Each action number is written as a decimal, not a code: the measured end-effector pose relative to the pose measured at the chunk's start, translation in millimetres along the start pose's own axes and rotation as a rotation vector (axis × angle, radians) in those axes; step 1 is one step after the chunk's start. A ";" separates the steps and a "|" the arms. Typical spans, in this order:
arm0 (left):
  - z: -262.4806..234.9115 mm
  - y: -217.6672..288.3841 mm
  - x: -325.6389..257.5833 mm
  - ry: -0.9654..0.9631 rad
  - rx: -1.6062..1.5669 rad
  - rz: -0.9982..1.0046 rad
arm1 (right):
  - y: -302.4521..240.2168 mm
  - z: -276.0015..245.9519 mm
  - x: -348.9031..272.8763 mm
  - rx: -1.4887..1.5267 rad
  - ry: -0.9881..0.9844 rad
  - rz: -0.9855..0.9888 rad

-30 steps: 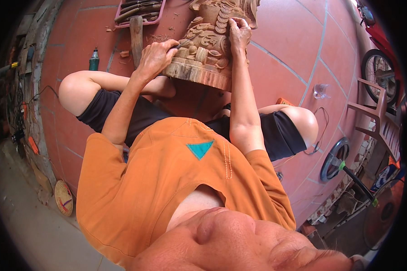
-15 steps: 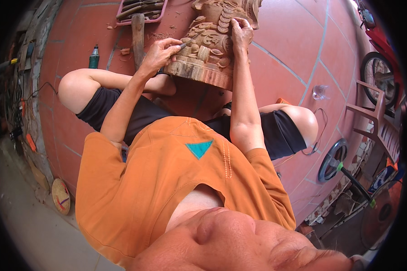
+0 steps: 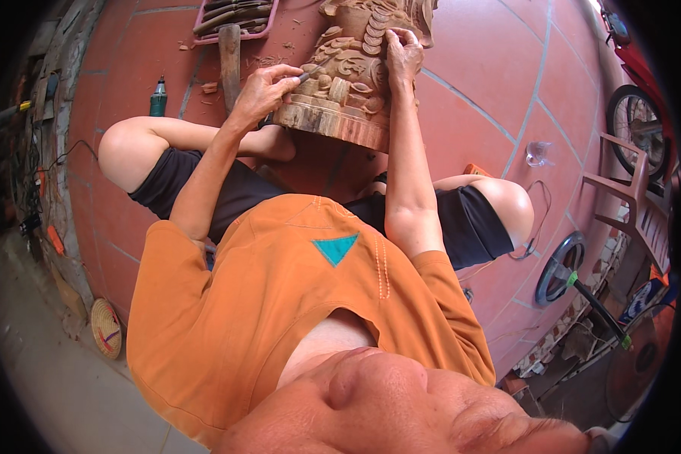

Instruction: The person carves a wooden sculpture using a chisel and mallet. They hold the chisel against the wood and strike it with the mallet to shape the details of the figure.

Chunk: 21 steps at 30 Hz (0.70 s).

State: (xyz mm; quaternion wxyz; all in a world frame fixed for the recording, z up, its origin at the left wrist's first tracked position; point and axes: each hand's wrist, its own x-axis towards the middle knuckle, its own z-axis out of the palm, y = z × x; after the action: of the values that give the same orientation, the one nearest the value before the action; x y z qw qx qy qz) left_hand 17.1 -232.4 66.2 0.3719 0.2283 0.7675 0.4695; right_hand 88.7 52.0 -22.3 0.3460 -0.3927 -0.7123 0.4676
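Head view: the carving [image 3: 346, 74] is on the floor [image 3: 477, 64], cut by the upper edge. Left hand [image 3: 263, 91] grasps a tool [image 3: 307, 76] at the carving's left edge; right hand [image 3: 404, 57] touches its right side, grip unclear. Mallet [image 3: 230, 68] and tray [image 3: 259, 36] crowd its left; floor spreads rightward.

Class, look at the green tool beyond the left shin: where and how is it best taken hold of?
Probably by its thick green body, coming from above or from its outer, left side. Its narrow tip points away from the person, while the left shin crowds its near end.
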 end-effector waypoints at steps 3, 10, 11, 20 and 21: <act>-1.6 -4.2 1.9 -0.003 -0.033 0.010 | 0.4 2.2 -0.1 -0.006 0.000 0.019; -3.6 33.0 -2.9 -0.020 -0.188 0.106 | 3.0 0.7 0.4 0.004 0.009 0.012; -4.7 33.5 -1.4 0.021 -0.137 0.137 | 2.4 0.1 0.2 0.002 0.011 0.006; 8.9 8.5 -2.8 0.159 0.565 0.214 | 8.1 -2.6 3.4 0.058 -0.050 0.025; 9.5 8.3 -2.1 0.160 0.562 0.218 | 10.2 -3.0 4.6 0.026 -0.047 0.028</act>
State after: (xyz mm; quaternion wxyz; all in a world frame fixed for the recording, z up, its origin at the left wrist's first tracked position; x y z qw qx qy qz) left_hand 25.8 -224.9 71.7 0.1801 0.3654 0.8652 0.2923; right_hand 91.5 59.8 -30.3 0.3278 -0.3872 -0.7084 0.4908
